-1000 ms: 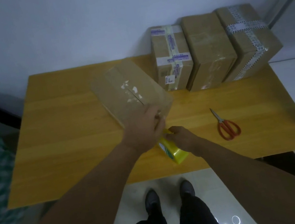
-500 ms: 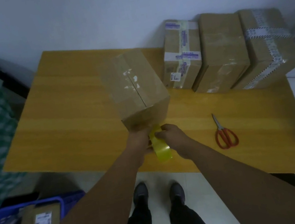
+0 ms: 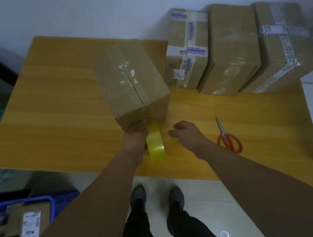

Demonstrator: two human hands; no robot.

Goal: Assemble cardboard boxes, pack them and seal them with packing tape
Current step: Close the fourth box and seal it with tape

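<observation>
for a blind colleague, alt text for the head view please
A person's left hand touches the near end of a cardboard box on a wooden table, a yellow tape roll beside it; the right hand hovers empty near red scissors.

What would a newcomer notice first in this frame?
The bright yellow tape roll stands out near the front edge of the table, right beside the left hand, which touches the near face of the brown cardboard box mid-table. The right hand hovers empty beside it, red scissors lie further right, and three sealed boxes line the far right corner.
</observation>
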